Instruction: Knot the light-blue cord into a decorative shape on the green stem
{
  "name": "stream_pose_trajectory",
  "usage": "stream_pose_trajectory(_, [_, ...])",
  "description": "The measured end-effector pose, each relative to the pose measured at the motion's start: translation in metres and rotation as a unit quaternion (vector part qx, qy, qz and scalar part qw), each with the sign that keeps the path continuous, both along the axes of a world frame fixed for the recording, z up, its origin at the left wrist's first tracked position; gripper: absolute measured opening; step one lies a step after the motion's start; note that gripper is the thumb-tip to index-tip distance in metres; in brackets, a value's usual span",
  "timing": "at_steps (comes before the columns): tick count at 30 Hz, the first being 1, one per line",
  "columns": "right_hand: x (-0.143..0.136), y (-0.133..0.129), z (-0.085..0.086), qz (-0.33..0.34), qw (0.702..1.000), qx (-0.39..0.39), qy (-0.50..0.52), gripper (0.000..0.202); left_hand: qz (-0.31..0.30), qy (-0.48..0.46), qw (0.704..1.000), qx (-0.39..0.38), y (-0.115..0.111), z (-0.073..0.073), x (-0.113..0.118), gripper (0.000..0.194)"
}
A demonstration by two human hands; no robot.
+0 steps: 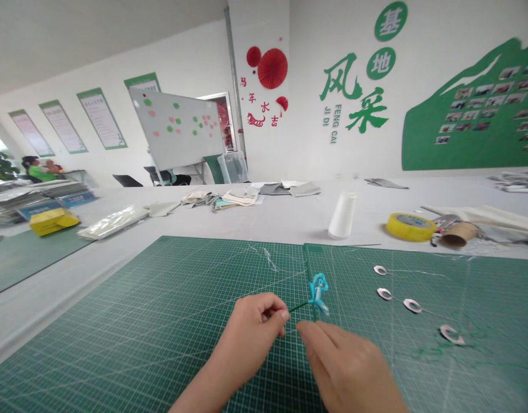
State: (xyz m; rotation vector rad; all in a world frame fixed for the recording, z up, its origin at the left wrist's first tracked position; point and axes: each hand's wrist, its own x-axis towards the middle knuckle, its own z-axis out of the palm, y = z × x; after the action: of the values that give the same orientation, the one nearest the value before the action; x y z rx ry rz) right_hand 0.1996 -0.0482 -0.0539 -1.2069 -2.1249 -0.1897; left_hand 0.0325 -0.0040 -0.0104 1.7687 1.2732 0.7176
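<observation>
Seen from the wearer's head, a person's two bare hands work over green gridded cutting mats (152, 310) on a pale table. Take the small blue ornament (318, 291), looped and flower-like, as the centre of a clock, with twelve pointing away from the wearer. It sits at the far end of a thin green stem (300, 306), which leans toward two o'clock from the left hand (259, 324). That hand lies at eight o'clock, thumb and forefinger pinching the stem's near end. The right hand (348, 362) lies at five o'clock, fingers bent and bunched, their tips just beside the stem and apart from the petals. Its thumb is hidden, so whether it grips anything cannot be told.

A white cone (342, 215) stands at one o'clock, and a roll of yellow tape (410, 228) lies at two. Around three o'clock are four pale oval rings (406, 303), with fine threads trailing near them; the farthest to the right lies among tangled green thread (473, 344). Loose white thread (270, 261) lies toward ten o'clock.

The step in hand seems to be steadying the stem for fingerwork along it. The next move probably calls for a firm left pinch and a light right-hand touch below the petals, without crushing the loops.
</observation>
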Motion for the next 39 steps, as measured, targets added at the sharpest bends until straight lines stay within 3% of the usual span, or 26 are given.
stream_pose_trajectory(5, [-0.001, -0.001, 0.002, 0.006, 0.982, -0.149, 0.120, 0.026, -0.022, -0.084, 0.995, -0.039, 0.001, 0.002, -0.001, 0.015])
stream_pose_trajectory(10, [-0.001, 0.005, 0.009, 0.006, 0.930, -0.286, 0.230, 0.030, -0.041, -0.177, 0.973, -0.142, 0.000, 0.006, -0.001, 0.013])
stream_pose_trajectory(13, [0.002, 0.011, 0.011, 0.043, 0.898, -0.334, 0.284, 0.031, -0.071, -0.206, 0.960, -0.174, -0.002, 0.009, -0.003, 0.013])
stream_pose_trajectory(23, [0.015, 0.029, -0.005, 0.155, 0.784, -0.454, 0.394, 0.032, -0.210, -0.094, 0.945, -0.231, -0.005, 0.008, -0.011, 0.009])
stream_pose_trajectory(29, [0.019, 0.024, 0.010, 0.157, 0.821, -0.461, 0.299, 0.019, -0.247, -0.020, 0.948, -0.198, -0.009, 0.004, -0.012, 0.006])
stream_pose_trajectory(39, [0.018, 0.016, 0.022, 0.063, 0.907, -0.384, 0.160, 0.014, -0.173, 0.112, 0.976, -0.073, -0.012, 0.005, -0.007, 0.013])
